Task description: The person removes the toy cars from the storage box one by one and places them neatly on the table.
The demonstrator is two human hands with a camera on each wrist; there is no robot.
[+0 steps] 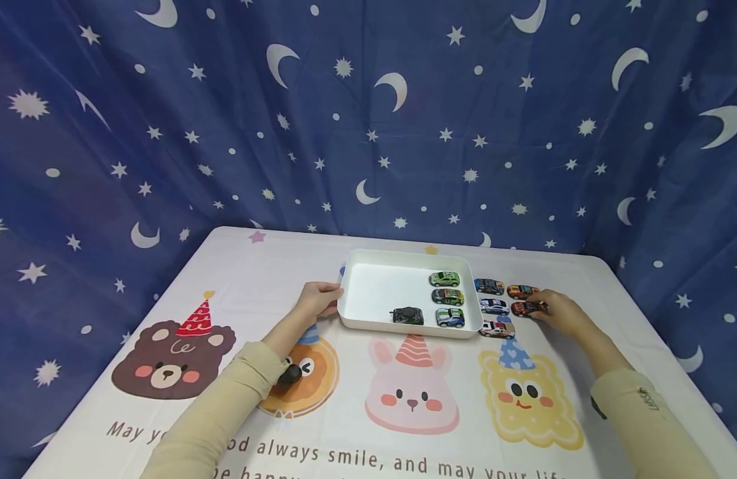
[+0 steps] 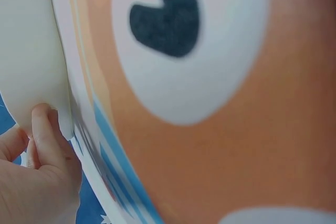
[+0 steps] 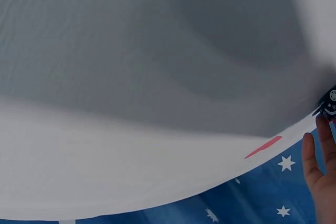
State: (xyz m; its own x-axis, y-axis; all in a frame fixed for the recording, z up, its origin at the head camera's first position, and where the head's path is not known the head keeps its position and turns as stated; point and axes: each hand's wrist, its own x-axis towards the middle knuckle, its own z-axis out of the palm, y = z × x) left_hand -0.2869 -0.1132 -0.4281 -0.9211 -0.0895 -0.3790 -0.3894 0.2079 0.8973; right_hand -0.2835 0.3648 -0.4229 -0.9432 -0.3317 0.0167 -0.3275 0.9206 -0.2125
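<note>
My left hand (image 1: 319, 299) grips the left end of a shallow white tray (image 1: 368, 324); the left wrist view shows its fingers on the tray's wall (image 2: 31, 51). Inside, toward the right end, stand a green toy car (image 1: 443, 279), a dark green and orange one (image 1: 447, 297) and a blue, green and white one (image 1: 450, 318). A black toy tank (image 1: 408, 315) sits left of them. Beyond the tray's right end, my right hand (image 1: 563, 314) pinches a red and black toy car (image 1: 524, 309), its fingers partly covering it. Only dark wheels and bodywork (image 3: 331, 98) appear at the fingertips in the right wrist view.
Close to the tray's right wall are a blue toy car (image 1: 489, 287), a white and blue one (image 1: 494, 306) and a white and red one (image 1: 497, 328). An orange-red car (image 1: 522, 291) stands behind the pinched one. A printed cloth (image 1: 344, 399) covers the table; a starry curtain (image 1: 368, 133) hangs behind.
</note>
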